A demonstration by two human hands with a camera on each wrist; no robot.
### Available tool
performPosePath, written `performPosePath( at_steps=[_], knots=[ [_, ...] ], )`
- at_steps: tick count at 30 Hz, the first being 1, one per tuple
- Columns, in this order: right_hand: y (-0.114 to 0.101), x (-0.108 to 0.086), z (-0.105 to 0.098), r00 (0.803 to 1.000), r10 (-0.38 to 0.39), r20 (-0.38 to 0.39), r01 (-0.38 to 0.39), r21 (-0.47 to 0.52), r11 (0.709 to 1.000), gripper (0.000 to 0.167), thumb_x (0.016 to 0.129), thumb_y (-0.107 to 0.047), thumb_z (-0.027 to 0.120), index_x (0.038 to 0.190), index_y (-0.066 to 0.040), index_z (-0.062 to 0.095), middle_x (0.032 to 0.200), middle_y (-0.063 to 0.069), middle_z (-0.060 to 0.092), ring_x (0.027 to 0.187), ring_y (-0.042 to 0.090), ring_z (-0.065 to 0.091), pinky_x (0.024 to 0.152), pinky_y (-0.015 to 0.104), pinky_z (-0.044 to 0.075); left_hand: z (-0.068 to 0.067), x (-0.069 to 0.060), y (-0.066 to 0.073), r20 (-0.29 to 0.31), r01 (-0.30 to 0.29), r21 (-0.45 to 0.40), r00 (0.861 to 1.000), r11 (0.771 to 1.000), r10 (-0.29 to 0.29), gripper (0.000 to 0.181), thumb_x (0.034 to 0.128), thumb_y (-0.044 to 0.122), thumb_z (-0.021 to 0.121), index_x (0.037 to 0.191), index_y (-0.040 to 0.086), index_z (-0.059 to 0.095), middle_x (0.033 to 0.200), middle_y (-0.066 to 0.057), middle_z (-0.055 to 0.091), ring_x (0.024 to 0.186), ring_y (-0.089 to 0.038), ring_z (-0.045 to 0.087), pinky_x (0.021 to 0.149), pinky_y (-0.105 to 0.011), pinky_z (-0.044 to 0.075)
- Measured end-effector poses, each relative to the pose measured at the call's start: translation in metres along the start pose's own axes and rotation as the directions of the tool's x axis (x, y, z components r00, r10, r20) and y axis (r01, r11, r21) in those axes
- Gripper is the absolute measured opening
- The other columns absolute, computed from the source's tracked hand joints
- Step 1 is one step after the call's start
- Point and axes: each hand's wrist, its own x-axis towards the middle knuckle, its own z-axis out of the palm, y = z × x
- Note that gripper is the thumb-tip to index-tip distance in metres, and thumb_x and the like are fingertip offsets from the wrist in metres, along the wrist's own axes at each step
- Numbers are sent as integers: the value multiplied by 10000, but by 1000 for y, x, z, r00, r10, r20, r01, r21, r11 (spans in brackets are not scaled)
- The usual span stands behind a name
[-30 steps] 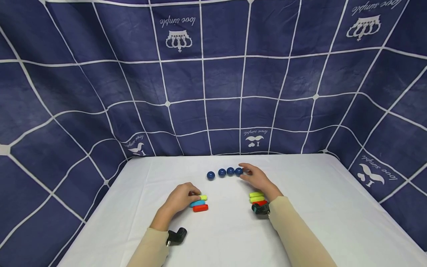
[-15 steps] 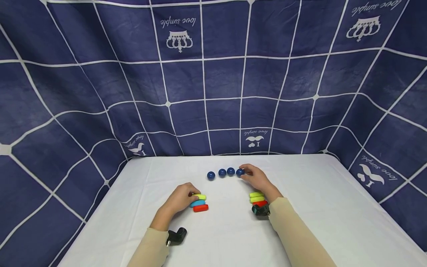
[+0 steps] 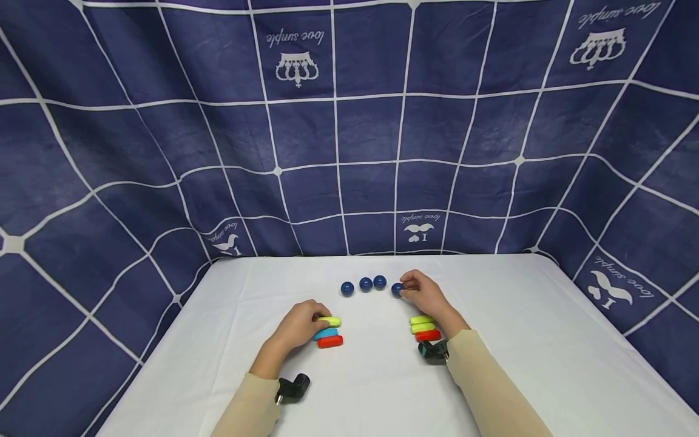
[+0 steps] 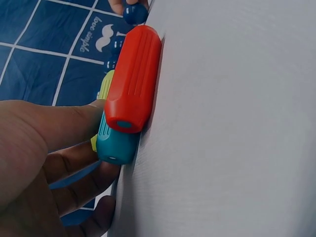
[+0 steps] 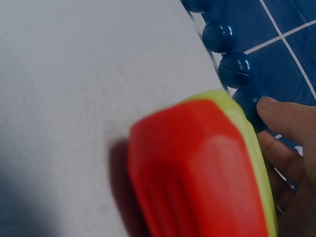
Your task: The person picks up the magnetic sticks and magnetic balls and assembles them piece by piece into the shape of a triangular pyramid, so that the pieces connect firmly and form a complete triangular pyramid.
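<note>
My left hand (image 3: pixel 300 325) pinches the near-left end of a yellow-green ribbed plastic handle (image 3: pixel 333 321), at the far side of a small row. A blue handle (image 3: pixel 327 333) and a red handle (image 3: pixel 330 342) lie just nearer; in the left wrist view the red handle (image 4: pixel 134 79) hides part of the others. With thumb and fingers, my right hand (image 3: pixel 428 297) holds a dark blue ball (image 3: pixel 397 289) at the table surface. Left of it sit three more blue balls (image 3: pixel 366 284), two close together and one slightly apart.
On the right, two yellow-green handles (image 3: pixel 422 324) and a red handle (image 3: pixel 428 335) lie side by side beneath my right wrist. A white cloth covers the table (image 3: pixel 371 388). Behind it hangs a navy curtain (image 3: pixel 371 133) with white grid lines.
My right hand has drawn its blue ball right and slightly nearer, widening the gap to the other balls. My left hand has shifted the yellow-green handle only slightly.
</note>
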Motion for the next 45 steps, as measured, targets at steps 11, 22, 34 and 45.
performPosePath(
  at_steps=[11,22,34,45],
  knots=[
    [-5,-8,-1,996,-15,91,26,-120,992,332,925,-176,696,1257,-155,689,1211,94,699,1118,270,625,1047,494,470,0,3,4,-41,33,-47,999,998,-35,95,884,149,751,971,186,749,911,45,706,808,-116,568,785,-336,495],
    [-15,-19,3,994,-27,110,41,-129,991,303,903,-178,727,1205,-198,707,1103,27,723,1064,231,622,1038,495,462,11,18,12,-33,-10,-89,999,996,7,185,849,20,736,1012,106,755,886,-6,693,748,-126,531,713,-275,472],
    [-20,-26,9,992,-79,100,94,-158,983,277,877,-161,759,1148,-200,717,1044,16,742,1081,249,630,1041,527,446,26,34,20,-90,-56,-176,995,983,41,166,840,72,772,1002,102,756,898,-17,724,778,-102,597,742,-276,527],
    [-22,-31,16,990,-126,58,136,-229,964,292,846,-189,791,1127,-211,717,1016,10,761,1069,274,639,998,527,465,35,43,27,-75,-26,-283,997,959,5,183,851,106,775,1032,111,754,935,-42,722,803,-118,616,747,-273,536]
  ],
)
